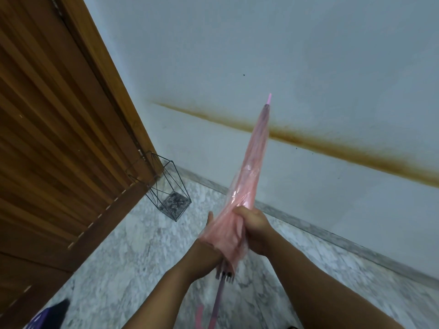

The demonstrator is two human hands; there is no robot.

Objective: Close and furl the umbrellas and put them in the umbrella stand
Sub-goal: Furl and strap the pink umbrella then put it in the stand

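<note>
The pink umbrella is seen already collapsed, its canopy gathered into a loose cone with the tip pointed up and away toward the wall. Furling is judged to be in progress and not finished: the plastic is bunched and slack near the lower end, and no fastened strap can be made out. The wire umbrella stand is seen on the floor beside the wooden door, with no umbrella visible in it, so placement is judged still outstanding. The umbrella is held well apart from the stand, in front of the body. The right hand is wrapped around the gathered canopy, its fingers curled about the fabric. The left hand lies largely behind the canopy; it is pressed against the fabric, but whether its fingers are curled around it cannot be told. Both forearms are extended forward and converge at the umbrella's lower canopy.
</note>
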